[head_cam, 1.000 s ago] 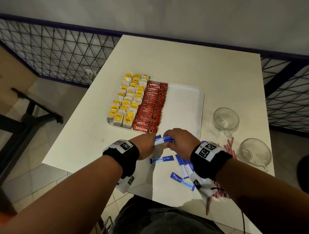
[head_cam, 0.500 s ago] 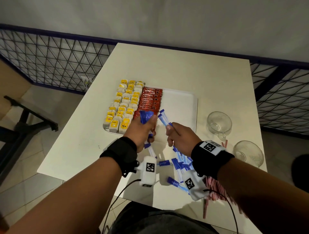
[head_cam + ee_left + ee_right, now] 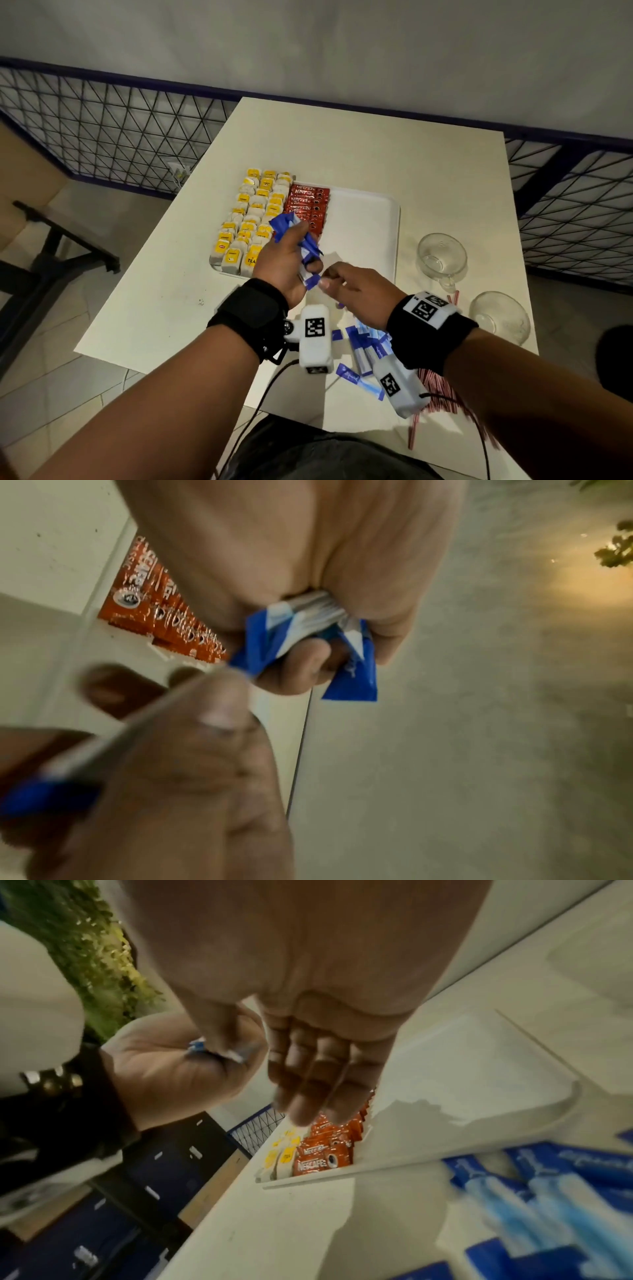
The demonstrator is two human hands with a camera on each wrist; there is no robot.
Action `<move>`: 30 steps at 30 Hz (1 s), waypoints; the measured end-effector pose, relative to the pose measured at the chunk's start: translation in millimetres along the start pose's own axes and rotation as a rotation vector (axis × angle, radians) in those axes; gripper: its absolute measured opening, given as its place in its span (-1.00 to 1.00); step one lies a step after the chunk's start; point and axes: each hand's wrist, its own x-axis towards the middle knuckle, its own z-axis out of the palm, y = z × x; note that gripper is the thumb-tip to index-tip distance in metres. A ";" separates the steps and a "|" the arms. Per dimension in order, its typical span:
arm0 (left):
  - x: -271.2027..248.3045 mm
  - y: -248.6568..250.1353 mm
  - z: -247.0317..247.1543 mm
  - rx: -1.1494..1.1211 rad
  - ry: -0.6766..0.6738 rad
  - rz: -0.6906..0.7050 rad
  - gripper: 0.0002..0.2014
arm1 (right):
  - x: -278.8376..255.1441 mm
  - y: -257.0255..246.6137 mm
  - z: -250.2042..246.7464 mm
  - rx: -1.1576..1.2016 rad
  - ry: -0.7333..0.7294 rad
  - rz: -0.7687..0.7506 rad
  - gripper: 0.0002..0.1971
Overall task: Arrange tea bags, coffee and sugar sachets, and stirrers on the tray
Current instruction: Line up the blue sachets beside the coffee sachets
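My left hand (image 3: 303, 262) grips a bundle of blue and white sugar sachets (image 3: 286, 222) upright above the near edge of the white tray (image 3: 363, 226). The bundle (image 3: 301, 626) fans out of the fist in the left wrist view. My right hand (image 3: 325, 281) meets the bundle's lower end, thumb pinching one blurred sugar sachet (image 3: 113, 748) against it, the other fingers (image 3: 308, 1085) fairly straight. Yellow tea bags (image 3: 250, 219) fill the tray's left side, with red coffee sachets (image 3: 308, 205) beside them. Loose sugar sachets (image 3: 363, 346) and red striped stirrers (image 3: 442, 383) lie on the table under my right wrist.
Two empty glass cups (image 3: 442, 257) (image 3: 500, 315) stand on the table right of the tray. The tray's right half is bare. The white table (image 3: 154, 301) ends close to my body, with a metal mesh railing (image 3: 120, 130) beyond its left side.
Both hands rose from the table with sachets. Since half a second ago my right hand has dropped from beside the bundle's top to its lower end.
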 end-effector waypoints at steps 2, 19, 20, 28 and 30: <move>1.1 -0.3 1.1 -0.061 0.005 -0.011 -0.77 | -0.5 -0.9 3.2 0.158 -0.036 0.041 -0.79; -23.3 -4.0 -21.9 0.387 -0.057 0.103 -0.90 | -2.9 -6.3 -21.5 0.143 0.095 0.000 -0.79; -21.1 -2.3 -20.9 0.294 -0.065 0.058 -0.91 | -1.3 -9.7 -21.5 0.147 0.098 -0.001 -0.77; 14.8 40.1 -39.3 -0.069 -0.177 -0.404 -0.78 | 41.3 -27.0 -11.6 0.062 0.257 -0.265 -0.61; 21.4 44.5 -43.4 -0.076 -0.227 -0.454 -0.72 | 58.2 -40.5 -2.1 0.056 0.280 -0.342 -0.70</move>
